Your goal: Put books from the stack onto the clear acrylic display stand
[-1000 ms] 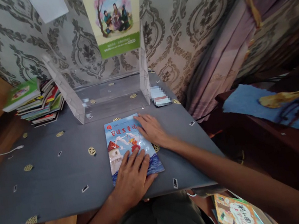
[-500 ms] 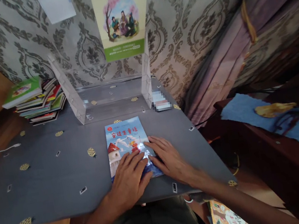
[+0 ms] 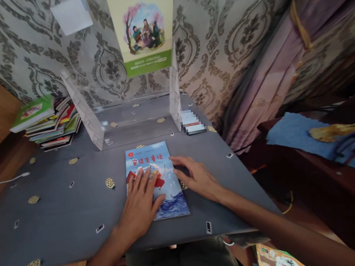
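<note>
A blue illustrated storybook (image 3: 171,193) with red lettering lies face up on the grey tablecloth, in front of my lap. Spread over the left part of its cover is my left hand (image 3: 141,199), fingers apart and flat, hiding some of the picture. My right hand (image 3: 195,175) rests at the book's right edge. Its fingers are apart and slightly bent, with the fingertips at the edge and nothing gripped.
Behind the book stands a clear acrylic rack (image 3: 136,131), with a pale green book (image 3: 150,64) upright above it. A book stack (image 3: 50,123) sits at the back left, near a white cable (image 3: 0,182). A pixelated object (image 3: 192,122) lies right of the rack.
My left hand has slid left across the cover. The right hand has moved off the cover to the book's right edge. The book now lies a little straighter, and the view has shifted slightly.
</note>
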Demonstrator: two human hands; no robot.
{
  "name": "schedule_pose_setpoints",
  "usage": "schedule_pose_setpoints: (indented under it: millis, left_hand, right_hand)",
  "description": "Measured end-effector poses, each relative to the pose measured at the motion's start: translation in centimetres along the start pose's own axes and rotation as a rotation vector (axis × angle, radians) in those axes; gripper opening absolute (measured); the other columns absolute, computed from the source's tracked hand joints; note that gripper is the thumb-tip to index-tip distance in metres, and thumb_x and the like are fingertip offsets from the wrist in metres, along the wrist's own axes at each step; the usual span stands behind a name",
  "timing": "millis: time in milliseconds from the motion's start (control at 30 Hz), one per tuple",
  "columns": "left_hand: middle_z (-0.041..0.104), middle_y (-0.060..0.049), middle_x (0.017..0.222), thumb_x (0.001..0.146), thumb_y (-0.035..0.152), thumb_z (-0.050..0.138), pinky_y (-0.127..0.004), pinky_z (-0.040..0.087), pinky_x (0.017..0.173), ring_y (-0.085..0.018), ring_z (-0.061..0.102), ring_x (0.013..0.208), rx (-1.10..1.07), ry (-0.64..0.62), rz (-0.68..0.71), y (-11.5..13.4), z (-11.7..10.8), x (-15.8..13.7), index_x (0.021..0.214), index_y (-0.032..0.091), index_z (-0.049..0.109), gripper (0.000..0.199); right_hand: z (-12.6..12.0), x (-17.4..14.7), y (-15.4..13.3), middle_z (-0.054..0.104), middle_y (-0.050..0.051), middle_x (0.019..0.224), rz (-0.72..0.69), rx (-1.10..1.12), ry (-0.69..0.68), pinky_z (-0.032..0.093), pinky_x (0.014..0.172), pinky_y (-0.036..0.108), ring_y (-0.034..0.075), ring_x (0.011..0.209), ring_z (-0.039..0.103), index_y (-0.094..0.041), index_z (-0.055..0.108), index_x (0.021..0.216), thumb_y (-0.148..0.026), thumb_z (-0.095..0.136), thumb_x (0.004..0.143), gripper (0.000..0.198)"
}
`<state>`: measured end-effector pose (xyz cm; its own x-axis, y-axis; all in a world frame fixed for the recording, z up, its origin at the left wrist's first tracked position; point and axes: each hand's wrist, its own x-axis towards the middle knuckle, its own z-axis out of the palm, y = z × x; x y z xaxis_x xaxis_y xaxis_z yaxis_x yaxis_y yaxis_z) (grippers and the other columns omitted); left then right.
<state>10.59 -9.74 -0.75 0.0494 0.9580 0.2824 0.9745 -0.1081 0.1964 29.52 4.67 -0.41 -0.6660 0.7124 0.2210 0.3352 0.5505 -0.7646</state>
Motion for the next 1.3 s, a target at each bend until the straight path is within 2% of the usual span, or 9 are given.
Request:
schedule_pose_setpoints:
  millis: [167,267,367,433,533,633,733,900,1300]
  left_hand:
    - [0.052,-0.008,0.151,0.103,0.039,0.04,-0.051,0.035,0.119,-0.025,0.042,0.145,-0.005,-0.121,0.171,-7.5,-3.3,0.0,0.144,0.022,0.048,0.046]
    - [0.062,-0.008,0.141,0.101,0.031,0.038,-0.043,0.044,0.112,-0.024,0.054,0.134,0.024,-0.197,0.082,-10.0,-6.1,1.2,0.131,0.021,0.06,0.039]
    - [0.072,-0.009,0.119,0.1,0.026,0.037,-0.041,0.054,0.093,-0.026,0.069,0.107,0.143,-0.259,-0.128,-8.2,-7.2,3.4,0.115,0.021,0.067,0.034]
    - [0.073,-0.009,0.112,0.101,0.027,0.038,-0.039,0.054,0.087,-0.026,0.069,0.1,0.164,-0.232,-0.191,-5.6,-6.6,5.2,0.109,0.021,0.067,0.03]
    - [0.07,-0.011,0.11,0.1,0.031,0.048,-0.041,0.05,0.094,-0.027,0.064,0.106,0.169,-0.142,-0.125,-1.9,-4.4,7.5,0.108,0.017,0.063,0.022]
    - [0.065,-0.014,0.118,0.097,0.037,0.055,-0.045,0.048,0.093,-0.031,0.059,0.111,0.282,-0.103,-0.095,-0.1,-2.5,9.1,0.112,0.015,0.06,0.027]
    - [0.064,-0.015,0.116,0.097,0.036,0.055,-0.045,0.049,0.088,-0.032,0.059,0.108,0.382,-0.124,-0.115,0.1,-1.5,9.8,0.111,0.015,0.058,0.026]
    - [0.067,-0.012,0.105,0.099,0.029,0.05,-0.043,0.048,0.085,-0.03,0.061,0.101,0.425,-0.123,-0.131,-0.3,-1.2,10.0,0.102,0.016,0.06,0.017]
    - [0.072,-0.01,0.093,0.099,0.022,0.045,-0.036,0.047,0.074,-0.027,0.065,0.094,0.366,-0.085,-0.153,-0.3,-1.1,10.4,0.093,0.018,0.063,0.02]
  right_hand:
    - [1.6,-0.8,-3.0,0.074,0.007,0.113,-0.025,0.201,-0.234,0.055,0.081,0.036,0.023,0.101,0.069,-0.025,0.06,0.131,-0.026,0.054,0.093,0.038]
    - [2.2,-0.3,-4.2,0.077,0.004,0.105,-0.062,0.219,-0.326,0.051,0.072,0.03,0.019,0.088,0.069,-0.025,0.066,0.123,-0.024,0.056,0.092,0.033]
    - [2.2,2.1,-3.7,0.077,0.004,0.089,-0.002,0.178,-0.182,0.049,0.069,0.03,0.016,0.069,0.064,-0.021,0.068,0.118,-0.025,0.052,0.095,0.028]
    - [2.0,4.3,-2.4,0.076,0.006,0.099,0.002,0.141,-0.006,0.05,0.076,0.033,0.018,0.078,0.066,-0.02,0.065,0.121,-0.021,0.05,0.094,0.031]
    - [2.3,7.1,-0.3,0.073,0.01,0.116,0.009,0.095,0.151,0.049,0.091,0.04,0.022,0.103,0.065,-0.02,0.06,0.126,-0.015,0.047,0.091,0.038]
    - [3.0,8.3,1.4,0.074,0.011,0.113,0.029,0.109,0.152,0.047,0.1,0.044,0.024,0.109,0.065,-0.019,0.055,0.13,-0.014,0.042,0.092,0.04]
    - [3.5,8.2,2.2,0.075,0.011,0.112,0.013,0.139,0.127,0.045,0.104,0.046,0.024,0.112,0.065,-0.019,0.052,0.132,-0.017,0.04,0.095,0.039]
    - [3.4,7.8,2.6,0.075,0.01,0.113,-0.008,0.175,0.113,0.045,0.105,0.046,0.023,0.114,0.066,-0.019,0.051,0.134,-0.019,0.039,0.097,0.039]
    - [3.2,7.7,2.6,0.076,0.009,0.112,-0.009,0.256,0.13,0.046,0.105,0.048,0.023,0.114,0.067,-0.022,0.051,0.134,-0.022,0.042,0.098,0.038]
